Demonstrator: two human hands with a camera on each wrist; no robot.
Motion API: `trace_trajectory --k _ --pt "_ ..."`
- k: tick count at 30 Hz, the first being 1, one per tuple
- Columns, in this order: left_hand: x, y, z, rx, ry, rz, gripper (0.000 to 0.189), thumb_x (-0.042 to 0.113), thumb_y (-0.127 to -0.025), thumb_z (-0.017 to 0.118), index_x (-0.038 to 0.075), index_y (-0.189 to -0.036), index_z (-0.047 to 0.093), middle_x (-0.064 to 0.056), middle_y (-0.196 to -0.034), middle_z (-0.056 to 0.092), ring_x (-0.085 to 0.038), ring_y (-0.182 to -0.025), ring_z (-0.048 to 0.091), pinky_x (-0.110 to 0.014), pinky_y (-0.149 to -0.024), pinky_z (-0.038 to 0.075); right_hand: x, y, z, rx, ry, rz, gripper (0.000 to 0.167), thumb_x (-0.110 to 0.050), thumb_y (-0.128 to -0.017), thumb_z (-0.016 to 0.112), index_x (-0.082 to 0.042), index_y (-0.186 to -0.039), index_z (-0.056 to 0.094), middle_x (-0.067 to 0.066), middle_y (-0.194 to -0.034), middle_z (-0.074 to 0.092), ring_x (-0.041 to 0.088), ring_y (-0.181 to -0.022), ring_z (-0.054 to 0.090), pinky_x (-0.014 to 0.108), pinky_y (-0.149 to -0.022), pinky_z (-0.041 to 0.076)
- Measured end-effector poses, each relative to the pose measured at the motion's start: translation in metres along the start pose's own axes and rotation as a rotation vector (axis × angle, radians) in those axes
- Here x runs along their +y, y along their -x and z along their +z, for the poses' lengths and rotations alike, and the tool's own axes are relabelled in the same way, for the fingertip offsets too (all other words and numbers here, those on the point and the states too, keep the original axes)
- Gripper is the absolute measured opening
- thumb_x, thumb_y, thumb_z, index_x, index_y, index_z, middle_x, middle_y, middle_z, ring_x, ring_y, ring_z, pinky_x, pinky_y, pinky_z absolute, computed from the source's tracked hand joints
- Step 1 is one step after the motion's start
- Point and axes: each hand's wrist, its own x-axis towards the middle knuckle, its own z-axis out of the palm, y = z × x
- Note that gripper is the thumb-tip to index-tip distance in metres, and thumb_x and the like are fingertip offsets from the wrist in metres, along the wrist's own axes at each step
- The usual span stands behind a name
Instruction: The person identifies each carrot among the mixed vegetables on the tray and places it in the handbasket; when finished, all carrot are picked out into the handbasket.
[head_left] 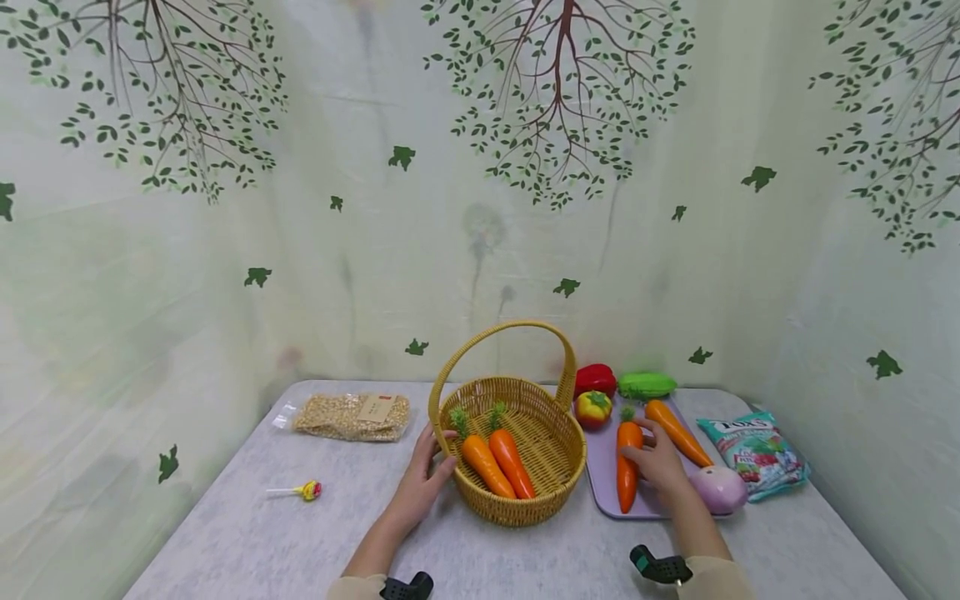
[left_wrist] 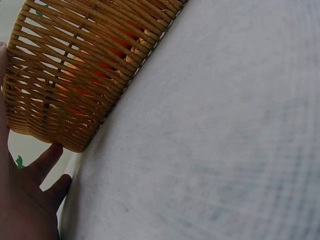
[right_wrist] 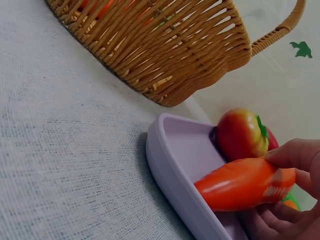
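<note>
A woven basket (head_left: 517, 510) with a tall hoop handle stands at mid-table, two toy carrots (head_left: 486, 467) with green tops lying inside. My left hand (head_left: 422, 479) holds the basket's left rim, with the thumb on the near side; in the left wrist view, two fingers (left_wrist: 47, 162) stretch past the basket's lower wall. To the right, my right hand (head_left: 658, 458) grips another toy carrot (head_left: 627, 475) over the lilac tray (head_left: 604, 500). The right wrist view shows thumb and fingers around its wider end, while its tapered end overlaps the tray wall.
On the tray are one more carrot (head_left: 678, 433), a red-yellow fruit (head_left: 592, 410) and a purple eggplant-like toy (head_left: 718, 490). A red pepper (head_left: 596, 379) and green vegetable (head_left: 647, 384) lie behind. A snack bag (head_left: 757, 454) sits right; a grain bag (head_left: 352, 417) and lollipop (head_left: 307, 490) lie left.
</note>
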Motion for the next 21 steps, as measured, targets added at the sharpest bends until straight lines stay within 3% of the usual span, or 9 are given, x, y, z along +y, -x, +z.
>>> trace_trajectory --k 7,14,21 --pt "0.000 0.000 0.001 -0.003 -0.004 0.014 0.041 0.025 -0.104 0.054 0.015 -0.143 0.048 0.000 -0.168 0.012 -0.041 -0.143 0.040 -0.066 -0.116 0.025 0.000 0.000 0.002 0.009 -0.034 -0.001 0.071 -0.022 -0.098 0.061 -0.014 -0.157 0.022 0.028 -0.154 0.027 0.043 -0.126 0.045 0.050 -0.100 0.051" --pt "-0.002 -0.001 0.001 -0.002 -0.027 0.037 0.040 0.022 -0.104 0.053 0.012 -0.142 0.047 -0.005 -0.168 0.012 -0.044 -0.142 0.040 -0.067 -0.114 0.028 -0.002 0.006 0.005 -0.006 -0.063 -0.011 0.074 -0.028 -0.098 0.062 -0.019 -0.159 0.021 0.026 -0.158 0.024 0.042 -0.132 0.042 0.054 -0.108 0.045" --pt "0.001 0.000 0.001 0.013 -0.007 0.030 0.040 0.022 -0.103 0.055 0.014 -0.141 0.049 -0.002 -0.168 0.014 -0.042 -0.142 0.041 -0.067 -0.114 0.028 -0.012 0.010 0.005 0.020 -0.097 -0.020 0.074 -0.030 -0.097 0.064 -0.023 -0.158 0.023 0.022 -0.161 0.024 0.039 -0.126 0.051 0.043 -0.094 0.057"
